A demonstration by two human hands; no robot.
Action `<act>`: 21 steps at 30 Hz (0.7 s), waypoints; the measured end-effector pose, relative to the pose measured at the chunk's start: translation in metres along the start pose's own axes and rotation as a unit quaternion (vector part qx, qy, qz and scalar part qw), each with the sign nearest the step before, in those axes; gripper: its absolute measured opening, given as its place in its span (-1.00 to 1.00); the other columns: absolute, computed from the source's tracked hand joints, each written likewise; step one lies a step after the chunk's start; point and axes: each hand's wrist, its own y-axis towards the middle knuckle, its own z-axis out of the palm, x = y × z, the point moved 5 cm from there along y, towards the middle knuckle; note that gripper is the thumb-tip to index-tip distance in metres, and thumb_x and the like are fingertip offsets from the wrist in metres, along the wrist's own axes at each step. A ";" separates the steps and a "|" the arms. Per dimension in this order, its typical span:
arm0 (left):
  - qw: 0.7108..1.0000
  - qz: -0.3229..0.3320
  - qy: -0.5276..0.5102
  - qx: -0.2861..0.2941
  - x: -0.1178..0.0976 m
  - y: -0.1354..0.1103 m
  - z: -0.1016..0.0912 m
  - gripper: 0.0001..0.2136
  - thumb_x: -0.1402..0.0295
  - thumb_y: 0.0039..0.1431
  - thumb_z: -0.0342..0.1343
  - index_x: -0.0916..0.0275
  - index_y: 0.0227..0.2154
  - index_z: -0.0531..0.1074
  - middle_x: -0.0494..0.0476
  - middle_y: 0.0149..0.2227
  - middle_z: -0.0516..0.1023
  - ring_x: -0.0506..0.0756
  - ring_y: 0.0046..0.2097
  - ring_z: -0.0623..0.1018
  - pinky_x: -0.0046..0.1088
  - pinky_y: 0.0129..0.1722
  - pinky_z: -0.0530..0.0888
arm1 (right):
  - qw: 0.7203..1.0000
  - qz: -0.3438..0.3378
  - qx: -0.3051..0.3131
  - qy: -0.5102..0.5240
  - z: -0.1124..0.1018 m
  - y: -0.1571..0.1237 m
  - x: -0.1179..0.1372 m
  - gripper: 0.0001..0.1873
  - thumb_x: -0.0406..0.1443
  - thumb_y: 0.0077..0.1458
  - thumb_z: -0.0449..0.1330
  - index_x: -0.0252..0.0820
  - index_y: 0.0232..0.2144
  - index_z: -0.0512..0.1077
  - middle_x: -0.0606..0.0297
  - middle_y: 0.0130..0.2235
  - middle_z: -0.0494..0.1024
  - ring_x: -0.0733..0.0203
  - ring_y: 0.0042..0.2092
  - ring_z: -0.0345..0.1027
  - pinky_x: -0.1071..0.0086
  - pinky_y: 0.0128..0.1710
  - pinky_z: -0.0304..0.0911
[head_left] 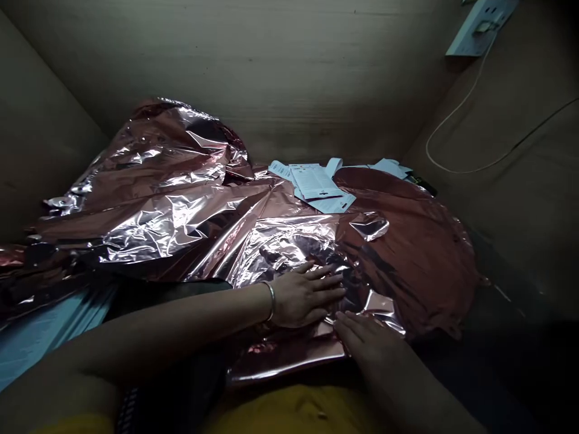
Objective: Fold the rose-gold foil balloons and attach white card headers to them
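A shiny rose-pink foil sheet (pixel 294 235), creased and glossy, spreads across the surface in front of me. My left hand (pixel 305 296), with a bangle (pixel 271 301) at the wrist, lies flat on it with the fingers apart. Just to the right, my right hand (pixel 368 337) rests its outstretched fingers on the same foil, near the front edge. Neither hand grips anything that I can see. On the right lies a flat, round-edged foil piece (pixel 416 247) with small tabs, resembling a deflated foil balloon.
Bulkier crumpled foil (pixel 167 157) is heaped at the back left. Several white printed packets (pixel 316 182) lie at the back middle. Pale blue flat sheets (pixel 49 334) are stacked at the lower left. A white cable (pixel 427 147) hangs from a wall socket (pixel 482 27) at upper right.
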 end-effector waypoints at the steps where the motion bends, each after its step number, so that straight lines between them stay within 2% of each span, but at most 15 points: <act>1: 1.000 -0.002 0.005 0.003 0.001 0.001 0.000 -0.48 0.18 0.31 -0.08 0.21 0.28 0.13 0.20 0.34 0.06 0.28 0.37 -0.02 0.03 0.31 -0.12 | 1.000 0.004 -0.002 0.007 -0.002 0.001 0.000 -0.49 -0.59 -0.01 -0.10 -0.32 -0.11 0.50 0.08 -0.08 0.58 0.05 -0.10 0.50 0.21 -0.13 0.45; 5: 1.000 -0.020 -0.001 -0.016 -0.001 0.000 -0.010 -0.47 0.16 0.34 -0.13 0.17 0.31 0.05 0.15 0.35 0.06 0.26 0.38 -0.06 0.04 0.30 -0.12 | 0.998 -0.020 0.027 0.062 -0.016 0.010 0.001 -0.51 -0.58 -0.02 -0.07 -0.30 -0.11 0.49 0.09 -0.12 0.60 0.09 -0.13 0.51 0.30 -0.18 0.45; 9: 1.000 -0.028 -0.004 0.002 0.002 0.001 -0.003 -0.48 0.14 0.34 -0.14 0.16 0.30 0.07 0.12 0.34 0.07 0.29 0.38 -0.05 0.06 0.30 -0.16 | 0.980 0.050 0.118 0.150 -0.025 0.019 -0.005 -0.67 -0.50 0.02 -0.02 -0.13 -0.30 0.48 0.19 -0.20 0.60 0.11 -0.27 0.50 0.31 -0.30 0.41; 12: 1.000 -0.023 0.003 -0.015 0.002 -0.003 -0.002 -0.44 0.12 0.31 -0.10 0.18 0.31 0.06 0.11 0.36 0.02 0.30 0.38 -0.07 0.05 0.30 -0.17 | 0.960 0.089 0.185 0.191 -0.030 0.023 -0.008 -0.74 -0.45 0.06 -0.01 -0.08 -0.38 0.44 0.28 -0.33 0.58 0.14 -0.36 0.47 0.36 -0.41 0.34; 17: 1.000 -0.002 -0.007 -0.018 -0.002 -0.025 0.004 -0.53 0.18 0.34 -0.14 0.13 0.26 0.16 0.02 0.32 0.14 0.21 0.37 0.01 -0.04 0.32 -0.24 | 0.956 0.047 0.189 0.219 -0.043 0.045 -0.014 -0.75 -0.45 -0.05 0.05 -0.06 -0.39 0.46 0.29 -0.31 0.60 0.13 -0.31 0.47 0.39 -0.39 0.27; 19: 1.000 -0.005 -0.006 -0.017 0.003 -0.029 0.011 -0.55 0.17 0.33 -0.11 0.10 0.24 0.21 0.00 0.30 0.18 0.20 0.36 0.05 -0.08 0.33 -0.22 | 0.950 0.050 0.210 0.225 -0.042 0.061 -0.024 -0.76 -0.44 -0.02 0.07 -0.03 -0.40 0.48 0.35 -0.36 0.59 0.18 -0.39 0.44 0.41 -0.45 0.19; 21: 0.999 -0.029 0.002 -0.029 0.015 -0.029 0.015 -0.60 0.18 0.31 -0.05 0.02 0.18 0.30 -0.09 0.25 0.27 0.12 0.33 0.14 -0.24 0.34 -0.15 | 0.953 0.067 0.220 0.198 -0.039 0.079 -0.037 -0.81 -0.42 0.01 0.10 -0.06 -0.46 0.46 0.38 -0.47 0.55 0.23 -0.49 0.37 0.39 -0.53 0.04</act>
